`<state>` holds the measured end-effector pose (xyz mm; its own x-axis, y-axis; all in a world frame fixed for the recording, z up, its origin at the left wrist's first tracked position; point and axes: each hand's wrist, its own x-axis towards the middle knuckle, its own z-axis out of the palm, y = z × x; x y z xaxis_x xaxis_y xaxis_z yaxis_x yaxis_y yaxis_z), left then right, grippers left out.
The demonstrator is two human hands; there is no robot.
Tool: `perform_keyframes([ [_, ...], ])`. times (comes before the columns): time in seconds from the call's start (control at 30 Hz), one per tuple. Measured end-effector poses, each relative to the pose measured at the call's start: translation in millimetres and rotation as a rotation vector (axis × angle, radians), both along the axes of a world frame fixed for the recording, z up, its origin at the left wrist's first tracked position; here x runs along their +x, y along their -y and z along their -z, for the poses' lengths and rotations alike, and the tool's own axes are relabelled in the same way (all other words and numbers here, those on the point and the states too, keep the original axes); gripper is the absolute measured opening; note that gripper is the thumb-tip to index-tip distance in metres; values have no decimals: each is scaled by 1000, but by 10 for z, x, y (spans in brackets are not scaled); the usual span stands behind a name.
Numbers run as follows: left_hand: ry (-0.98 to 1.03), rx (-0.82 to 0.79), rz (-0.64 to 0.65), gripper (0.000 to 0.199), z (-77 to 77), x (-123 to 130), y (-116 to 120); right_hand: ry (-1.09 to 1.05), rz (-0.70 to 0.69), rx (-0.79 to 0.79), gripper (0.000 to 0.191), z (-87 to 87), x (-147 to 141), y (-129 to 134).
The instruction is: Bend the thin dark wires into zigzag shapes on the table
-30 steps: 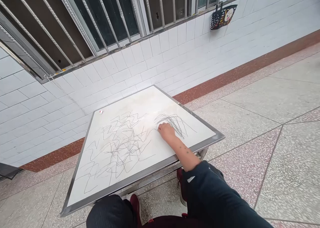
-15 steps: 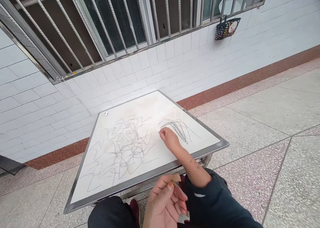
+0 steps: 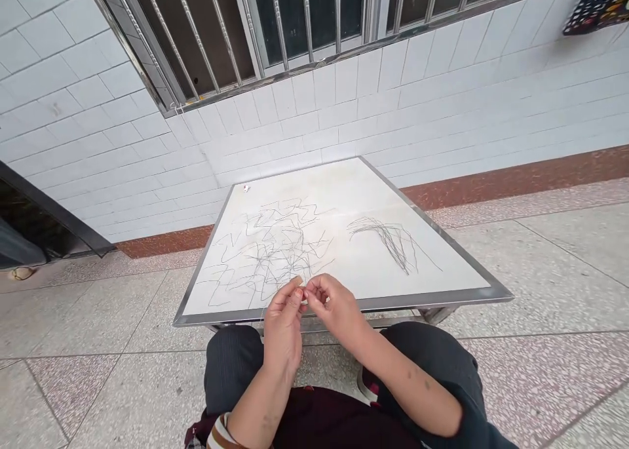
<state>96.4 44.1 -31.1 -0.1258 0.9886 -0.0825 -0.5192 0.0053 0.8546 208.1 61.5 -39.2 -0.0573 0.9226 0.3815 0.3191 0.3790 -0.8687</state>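
A white table [image 3: 339, 180] with a grey metal edge stands in front of me. Many thin dark strands [image 3: 289, 239] lie tangled on its left half, and a looser bundle of strands [image 3: 393, 239] curves across its right half. My left hand [image 3: 285, 318] and my right hand [image 3: 334, 305] meet above the near edge, fingertips touching. Both are pinched around something small and reddish, too small to name. A light-coloured wrap shows on a left fingertip.
A small white and red item [image 3: 246, 188] lies at the table's far left corner. Behind stands a white tiled wall [image 3: 295, 128] with a barred window [image 3: 295, 23]. A dotted bag [image 3: 597, 10] hangs at the upper right. My knees are under the near edge.
My right hand has come back from the right-hand strands to my left hand. My left hand has moved forward and its fingers have closed. The view has shifted left.
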Motion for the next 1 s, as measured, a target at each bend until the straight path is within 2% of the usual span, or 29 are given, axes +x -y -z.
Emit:
perform_keyframes([
  [0.1, 27, -18, -41, 18, -24, -67, 7, -14, -83, -5, 7, -33, -1, 75],
  [0.23, 23, -9, -86, 20, -66, -212, 12, -89, -224, -139, 15, -37, 22, 179],
  [0.33, 10, 4, -119, 20, -84, -305, 31, -130, -280, -223, 15, 1, 3, 234],
  [0.53, -51, 59, -16, 24, -49, -386, 121, -277, -357, -303, 15, 1, -74, 291],
  [0.67, 28, 43, 21, 23, -63, -453, 157, -367, -393, -354, 20, 28, -77, 290],
  [0.77, 87, 3, 32, 23, -68, -497, 172, -327, -329, -264, 18, 97, -115, 298],
  [0.87, 117, -26, 35, 22, -51, -509, 203, -200, -271, -81, 17, 156, -207, 332],
  [1.0, 143, -22, 31, 17, -24, -510, 264, -73, -147, 118, 4, 182, -345, 383],
])
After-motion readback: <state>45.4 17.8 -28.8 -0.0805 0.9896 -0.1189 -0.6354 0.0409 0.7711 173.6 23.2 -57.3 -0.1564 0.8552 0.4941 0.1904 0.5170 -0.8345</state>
